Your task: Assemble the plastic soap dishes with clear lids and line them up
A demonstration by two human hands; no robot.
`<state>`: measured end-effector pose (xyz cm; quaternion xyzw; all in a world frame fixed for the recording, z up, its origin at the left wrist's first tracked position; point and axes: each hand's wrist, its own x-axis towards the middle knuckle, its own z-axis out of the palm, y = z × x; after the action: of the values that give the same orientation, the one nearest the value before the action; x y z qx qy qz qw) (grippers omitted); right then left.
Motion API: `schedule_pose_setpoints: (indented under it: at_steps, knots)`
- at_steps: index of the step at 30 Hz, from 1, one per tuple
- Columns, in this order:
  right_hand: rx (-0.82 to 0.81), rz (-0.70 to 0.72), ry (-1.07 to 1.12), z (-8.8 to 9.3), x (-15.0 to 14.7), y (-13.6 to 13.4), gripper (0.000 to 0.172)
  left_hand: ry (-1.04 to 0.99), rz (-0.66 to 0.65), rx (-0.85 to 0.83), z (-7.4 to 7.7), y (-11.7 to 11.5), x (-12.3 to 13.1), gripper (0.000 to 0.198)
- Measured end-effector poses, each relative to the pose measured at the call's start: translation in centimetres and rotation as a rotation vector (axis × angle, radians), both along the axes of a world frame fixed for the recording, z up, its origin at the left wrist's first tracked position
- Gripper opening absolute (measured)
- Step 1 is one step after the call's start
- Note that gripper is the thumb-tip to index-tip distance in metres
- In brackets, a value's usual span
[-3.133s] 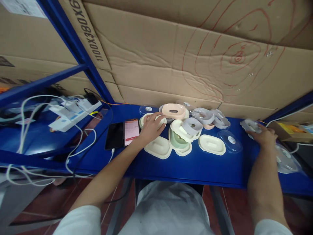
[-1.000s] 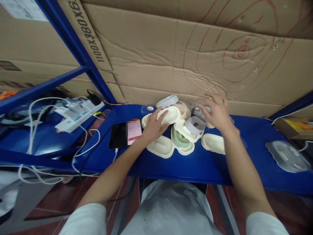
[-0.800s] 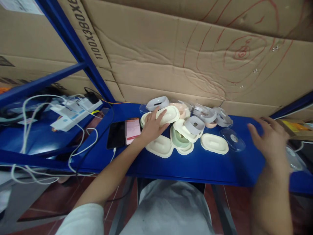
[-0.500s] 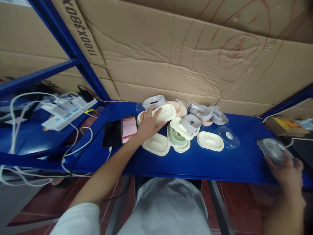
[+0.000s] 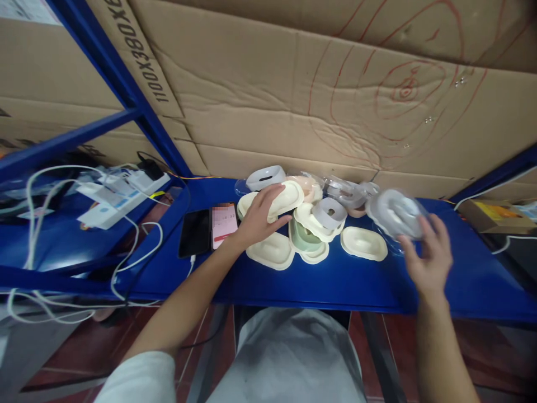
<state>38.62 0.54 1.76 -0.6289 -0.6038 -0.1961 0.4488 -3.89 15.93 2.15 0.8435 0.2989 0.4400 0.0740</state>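
A heap of small oval plastic dishes and lids, cream, green, pink and grey, lies on a blue metal shelf point(image 5: 319, 282). My left hand point(image 5: 257, 215) rests on a cream oval dish point(image 5: 289, 197) at the left of the heap, fingers curved over it. My right hand point(image 5: 425, 258) holds up a grey dish in a clear plastic blister point(image 5: 395, 212) above the right end of the heap, fingers gripping its lower edge. A cream lid point(image 5: 363, 243) lies just left of that hand.
A phone point(image 5: 210, 228) with a lit screen lies left of the heap, on a white cable. Power strips and tangled white cables point(image 5: 113, 193) fill the shelf to the left. Cardboard sheets point(image 5: 335, 101) form the back wall. A small box point(image 5: 490, 215) sits far right.
My right hand left the heap, swung to the far right, picked up the grey blister-packed dish there and carried it back to the heap. My left hand stayed on the cream dish.
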Motion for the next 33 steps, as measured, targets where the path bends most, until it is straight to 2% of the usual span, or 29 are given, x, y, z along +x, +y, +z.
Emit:
schedule_pose_setpoints:
  at_steps: [4, 6, 8, 10, 13, 16, 19, 21, 23, 25, 27, 30, 33]
  knots:
    - [-0.108, 0.534, -0.204, 3.4, -9.3, 5.4, 0.060, -0.068, -0.114, -0.083, 0.0, -0.1, 0.2, 0.118]
    - [-0.142, 0.698, -0.264, 4.0, -12.5, 8.0, 0.058, -0.075, -0.102, -0.115, -0.4, 0.0, 0.2, 0.118]
    - [-0.157, 0.779, -0.250, 4.0, -14.0, 10.0, 0.058, -0.079, -0.054, -0.122, -0.9, 0.3, 0.2, 0.107]
    - [-0.173, 0.781, -0.186, 3.6, -14.1, 11.0, 0.059, -0.073, -0.014, -0.122, -1.2, 0.6, 0.1, 0.101]
    - [-0.139, 0.647, -0.098, 3.1, -12.7, 11.4, 0.058, -0.030, 0.000, -0.090, -1.2, 0.6, 0.0, 0.096]
    - [-0.139, 0.488, -0.065, 3.2, -10.9, 12.5, 0.059, 0.024, -0.001, -0.042, -0.9, 0.3, 0.0, 0.070]
    - [-0.271, 0.459, -0.073, 4.1, -9.5, 14.9, 0.062, 0.039, 0.001, -0.033, -0.7, 0.1, 0.0, 0.047]
    - [-0.336, 0.437, -0.084, 4.9, -9.3, 16.3, 0.065, 0.027, 0.011, -0.037, -0.6, 0.0, 0.1, 0.044]
    - [-0.332, 0.397, -0.092, 6.0, -9.8, 16.7, 0.063, 0.019, 0.029, -0.044, -0.6, -0.1, 0.2, 0.046]
    - [-0.296, 0.447, -0.128, 6.8, -11.1, 16.1, 0.056, 0.018, 0.050, -0.049, -0.5, -0.1, 0.2, 0.046]
    - [-0.291, 0.614, -0.218, 7.3, -12.7, 14.9, 0.051, 0.015, 0.060, -0.049, -0.5, -0.2, 0.2, 0.047]
    - [-0.319, 0.820, -0.354, 6.9, -14.5, 13.4, 0.044, 0.024, 0.055, -0.060, -0.6, -0.2, 0.3, 0.049]
    - [-0.292, 0.806, -0.360, 6.1, -14.6, 13.3, 0.034, 0.036, 0.055, -0.059, -0.8, -0.4, 0.5, 0.065]
